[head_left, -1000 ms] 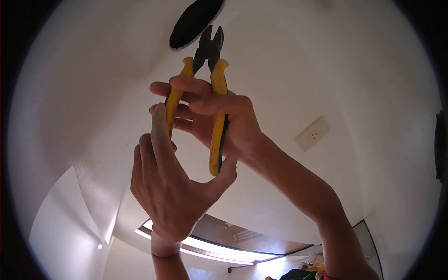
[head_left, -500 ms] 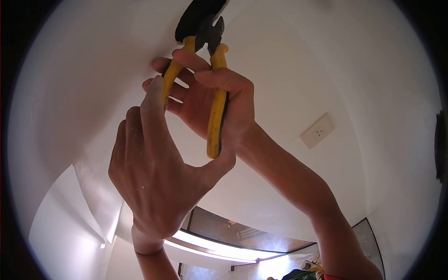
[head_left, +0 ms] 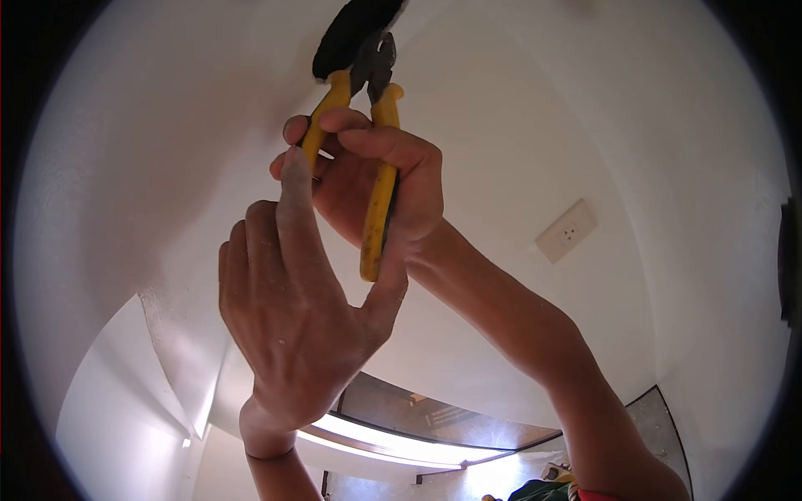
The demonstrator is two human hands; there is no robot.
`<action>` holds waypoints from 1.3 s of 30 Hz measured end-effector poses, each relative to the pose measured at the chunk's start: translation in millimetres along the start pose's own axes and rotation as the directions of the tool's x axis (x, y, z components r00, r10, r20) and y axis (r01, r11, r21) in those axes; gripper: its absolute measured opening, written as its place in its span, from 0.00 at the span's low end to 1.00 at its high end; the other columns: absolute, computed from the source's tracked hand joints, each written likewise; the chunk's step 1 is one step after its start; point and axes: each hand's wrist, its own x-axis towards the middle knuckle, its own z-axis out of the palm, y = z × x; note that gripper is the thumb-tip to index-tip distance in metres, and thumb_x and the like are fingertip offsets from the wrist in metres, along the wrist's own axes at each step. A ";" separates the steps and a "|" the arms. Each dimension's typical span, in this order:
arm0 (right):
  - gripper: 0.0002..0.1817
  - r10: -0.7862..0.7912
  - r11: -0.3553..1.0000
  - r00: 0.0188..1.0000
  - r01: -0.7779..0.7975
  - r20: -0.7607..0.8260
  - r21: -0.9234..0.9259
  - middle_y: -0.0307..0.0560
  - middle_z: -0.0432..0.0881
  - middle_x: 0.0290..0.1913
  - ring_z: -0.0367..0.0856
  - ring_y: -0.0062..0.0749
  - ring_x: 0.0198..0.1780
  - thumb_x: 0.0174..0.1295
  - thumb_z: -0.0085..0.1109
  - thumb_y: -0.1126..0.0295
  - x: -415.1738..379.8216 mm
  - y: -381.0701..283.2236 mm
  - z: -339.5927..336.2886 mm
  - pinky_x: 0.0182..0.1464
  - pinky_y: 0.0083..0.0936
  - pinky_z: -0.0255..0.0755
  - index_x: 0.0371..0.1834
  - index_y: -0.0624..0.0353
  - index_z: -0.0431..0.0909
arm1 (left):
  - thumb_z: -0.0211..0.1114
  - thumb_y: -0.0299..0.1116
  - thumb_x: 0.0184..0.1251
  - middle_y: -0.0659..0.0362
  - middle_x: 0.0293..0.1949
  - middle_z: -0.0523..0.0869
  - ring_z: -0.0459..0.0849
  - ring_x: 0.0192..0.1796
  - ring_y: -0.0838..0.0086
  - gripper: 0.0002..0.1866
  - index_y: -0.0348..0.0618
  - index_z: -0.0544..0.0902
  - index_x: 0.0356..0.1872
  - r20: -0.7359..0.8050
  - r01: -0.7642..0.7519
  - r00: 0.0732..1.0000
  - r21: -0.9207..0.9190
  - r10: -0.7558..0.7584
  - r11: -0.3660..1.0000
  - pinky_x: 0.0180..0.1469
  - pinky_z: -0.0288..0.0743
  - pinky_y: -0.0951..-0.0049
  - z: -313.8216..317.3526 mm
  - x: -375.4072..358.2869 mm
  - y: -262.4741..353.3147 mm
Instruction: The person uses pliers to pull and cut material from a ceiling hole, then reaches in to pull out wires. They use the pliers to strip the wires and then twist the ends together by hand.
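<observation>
A pair of pliers [head_left: 381,200] with yellow handles and dark metal jaws points upward in the head view. Its jaws overlap the edge of a dark opening [head_left: 347,42] in the white surface. My right hand [head_left: 401,179], palm towards me, wraps round both handles, with thumb and fingertips curled near their upper part. My left hand [head_left: 296,309] shows its back. Its index fingertip presses the left handle and its thumb lies by the lower end of the right handle, so the hand spans both grips.
A white wall outlet [head_left: 567,230] is set in the pale surface to the right. Below the arms are a dark-framed panel [head_left: 418,413] and a bright light strip [head_left: 384,447]. A white panel [head_left: 125,376] stands at lower left, and a dark object [head_left: 788,263] at the right edge.
The pliers' handles have come closer together and the jaws have narrowed. My left hand has shifted right, and my right hand slightly left, with its fingers curled further in.
</observation>
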 end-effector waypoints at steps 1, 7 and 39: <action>0.14 -0.001 1.000 1.000 0.001 -0.003 0.000 0.51 0.78 0.43 0.77 0.44 0.43 0.57 0.42 0.73 -0.4 -0.6 -0.9 0.51 0.38 0.69 0.40 0.61 0.79 | 0.70 0.41 0.49 0.56 0.29 0.75 0.76 0.29 0.71 0.36 0.37 0.70 0.60 0.001 0.006 1.000 0.000 -0.006 1.000 0.34 0.75 0.69 -1.6 0.9 -1.2; 0.19 0.032 0.996 0.997 -0.026 0.074 -0.081 0.52 0.76 0.52 0.73 0.49 0.54 0.62 0.42 0.68 2.7 -7.3 9.1 0.58 0.40 0.65 0.52 0.55 0.79 | 0.72 0.46 0.46 0.52 0.38 0.81 0.81 0.34 0.68 0.38 0.37 0.71 0.59 -0.010 -0.014 1.000 -0.050 0.013 0.999 0.38 0.77 0.68 -12.7 10.6 -6.2; 0.16 0.058 0.997 0.998 -0.057 0.012 -0.042 0.46 0.74 0.45 0.73 0.36 0.46 0.61 0.45 0.66 -0.5 -14.4 30.8 0.49 0.42 0.68 0.46 0.60 0.78 | 0.72 0.59 0.42 0.53 0.40 0.82 0.81 0.35 0.67 0.46 0.40 0.70 0.59 0.039 0.011 0.999 -0.031 -0.010 0.999 0.38 0.77 0.67 -27.3 14.1 1.1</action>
